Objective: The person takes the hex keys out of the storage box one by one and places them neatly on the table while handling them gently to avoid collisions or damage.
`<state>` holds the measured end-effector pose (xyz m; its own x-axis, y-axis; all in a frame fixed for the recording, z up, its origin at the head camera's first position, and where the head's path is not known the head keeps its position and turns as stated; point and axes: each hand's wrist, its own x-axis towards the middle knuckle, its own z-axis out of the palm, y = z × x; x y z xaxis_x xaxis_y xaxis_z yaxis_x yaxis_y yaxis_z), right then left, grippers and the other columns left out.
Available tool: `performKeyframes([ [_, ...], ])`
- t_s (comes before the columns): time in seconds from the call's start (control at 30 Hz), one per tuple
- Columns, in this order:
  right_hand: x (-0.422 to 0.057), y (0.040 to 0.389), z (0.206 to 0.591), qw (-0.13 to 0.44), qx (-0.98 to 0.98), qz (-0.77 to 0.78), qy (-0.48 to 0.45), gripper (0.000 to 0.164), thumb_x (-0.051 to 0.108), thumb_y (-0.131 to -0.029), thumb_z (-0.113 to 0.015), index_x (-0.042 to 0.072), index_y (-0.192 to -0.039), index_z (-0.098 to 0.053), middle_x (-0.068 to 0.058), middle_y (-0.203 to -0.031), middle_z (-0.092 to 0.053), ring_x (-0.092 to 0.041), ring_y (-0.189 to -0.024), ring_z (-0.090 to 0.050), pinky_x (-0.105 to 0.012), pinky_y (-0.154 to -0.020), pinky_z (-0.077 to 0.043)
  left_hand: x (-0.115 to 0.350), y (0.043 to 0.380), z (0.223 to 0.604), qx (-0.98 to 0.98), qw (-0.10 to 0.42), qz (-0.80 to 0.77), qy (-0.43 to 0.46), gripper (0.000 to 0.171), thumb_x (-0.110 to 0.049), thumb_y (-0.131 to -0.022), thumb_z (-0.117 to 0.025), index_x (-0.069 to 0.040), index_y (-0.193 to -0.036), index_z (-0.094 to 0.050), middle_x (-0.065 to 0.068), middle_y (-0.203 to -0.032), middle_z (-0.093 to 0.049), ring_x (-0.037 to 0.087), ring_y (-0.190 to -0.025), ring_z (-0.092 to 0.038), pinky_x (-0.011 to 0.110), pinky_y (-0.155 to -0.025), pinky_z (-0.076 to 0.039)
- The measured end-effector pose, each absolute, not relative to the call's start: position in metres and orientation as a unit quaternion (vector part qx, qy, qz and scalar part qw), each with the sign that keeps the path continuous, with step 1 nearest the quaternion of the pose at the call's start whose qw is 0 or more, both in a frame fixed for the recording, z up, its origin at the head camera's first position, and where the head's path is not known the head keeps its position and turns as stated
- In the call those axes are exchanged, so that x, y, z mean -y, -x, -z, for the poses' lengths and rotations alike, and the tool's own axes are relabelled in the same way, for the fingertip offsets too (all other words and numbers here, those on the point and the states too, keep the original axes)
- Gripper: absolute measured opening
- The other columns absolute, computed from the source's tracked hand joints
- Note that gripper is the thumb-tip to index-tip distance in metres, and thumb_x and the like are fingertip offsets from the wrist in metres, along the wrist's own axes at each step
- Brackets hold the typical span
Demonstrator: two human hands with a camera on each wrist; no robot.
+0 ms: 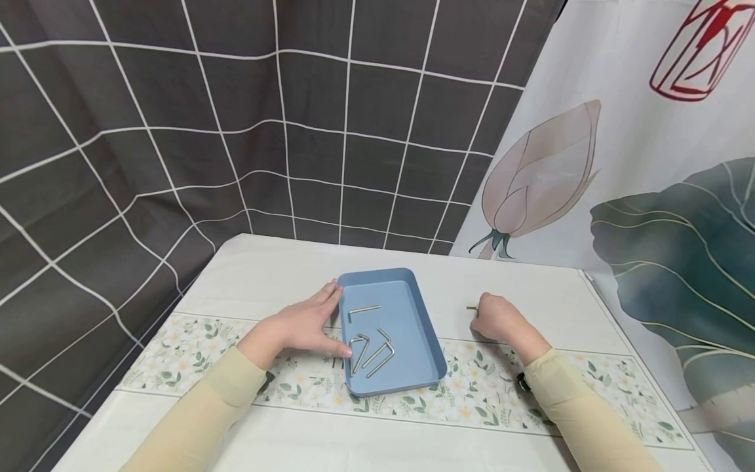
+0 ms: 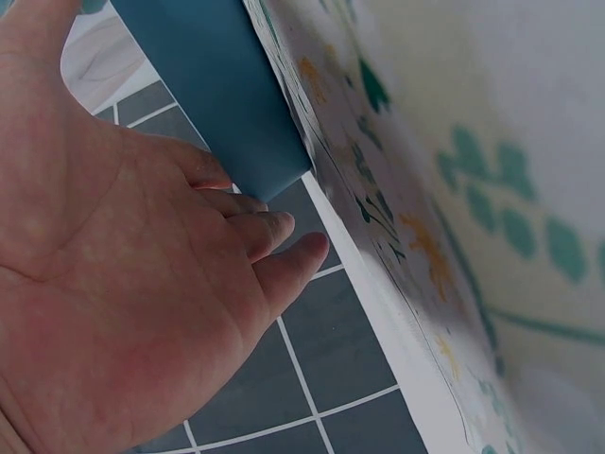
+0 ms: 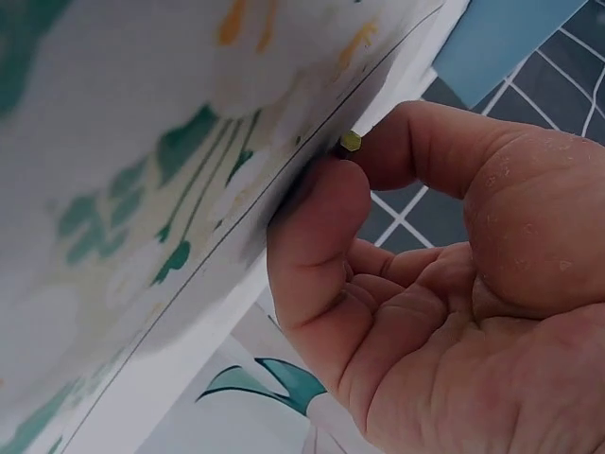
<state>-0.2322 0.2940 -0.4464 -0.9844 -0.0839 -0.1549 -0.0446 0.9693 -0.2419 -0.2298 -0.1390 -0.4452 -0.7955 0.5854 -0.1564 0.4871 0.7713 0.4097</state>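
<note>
A shallow blue tray [image 1: 421,334] stands on the table, with several L-shaped metal hex keys [image 1: 364,309] lying inside it. My left hand [image 1: 307,324] rests along the tray's left side, fingers extended and thumb over the rim. In the left wrist view its fingertips lie against the blue tray wall [image 2: 222,85]. To the right of the tray, close over the table, my right hand [image 1: 500,318] pinches a hex key [image 3: 351,141] between thumb and index finger. Its six-sided end shows in the right wrist view; a short piece sticks out leftward in the head view. The rest is hidden.
A white tablecloth [image 1: 283,262] with a flowered band [image 1: 472,393] covers the table. Behind hangs a dark curtain with white grid lines [image 1: 312,157]. A white curtain with a large flower print [image 1: 542,177] hangs at the right, beside the table's edge.
</note>
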Motion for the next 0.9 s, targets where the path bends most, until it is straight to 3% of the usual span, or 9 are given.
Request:
performKeyframes([
  [0.2, -0.2912, 0.2301, 0.4451, 0.087, -0.989, 0.119, 0.028, 0.038, 0.002, -0.089, -0.072, -0.024, -0.116, -0.064, -0.015, -0.076, -0.067, -0.025, -0.067, -0.062, -0.042, -0.067, -0.062, 0.1391, 0.2299, 0.4447, -0.93, 0.139, -0.179, -0.289, 0.145, -0.083, -0.083, -0.08, 0.001, -0.177, -0.01, 0.019, -0.186, 0.003, 0.036, -0.172, -0.007, 0.059, -0.132, -0.029],
  [0.57, -0.2937, 0.2301, 0.4464, 0.097, -0.986, 0.131, 0.022, 0.035, 0.005, -0.087, -0.071, -0.021, -0.11, -0.066, -0.011, -0.071, -0.065, -0.024, -0.065, -0.061, -0.041, -0.066, -0.059, 0.1378, 0.2284, 0.4412, -0.929, 0.139, -0.181, -0.29, 0.145, -0.081, -0.082, -0.082, 0.002, -0.177, -0.011, 0.02, -0.186, 0.001, 0.038, -0.171, -0.009, 0.058, -0.134, -0.026],
  [0.9, -0.2915, 0.2295, 0.4459, 0.099, -0.983, 0.154, 0.011, 0.049, 0.008, -0.088, -0.074, -0.026, -0.119, -0.056, -0.013, -0.073, -0.065, -0.026, -0.066, -0.063, -0.044, -0.066, -0.062, 0.1384, 0.2291, 0.4422, -0.932, 0.134, -0.175, -0.288, 0.146, -0.083, -0.082, -0.081, 0.001, -0.177, -0.011, 0.02, -0.186, 0.001, 0.038, -0.171, -0.007, 0.059, -0.135, -0.023],
])
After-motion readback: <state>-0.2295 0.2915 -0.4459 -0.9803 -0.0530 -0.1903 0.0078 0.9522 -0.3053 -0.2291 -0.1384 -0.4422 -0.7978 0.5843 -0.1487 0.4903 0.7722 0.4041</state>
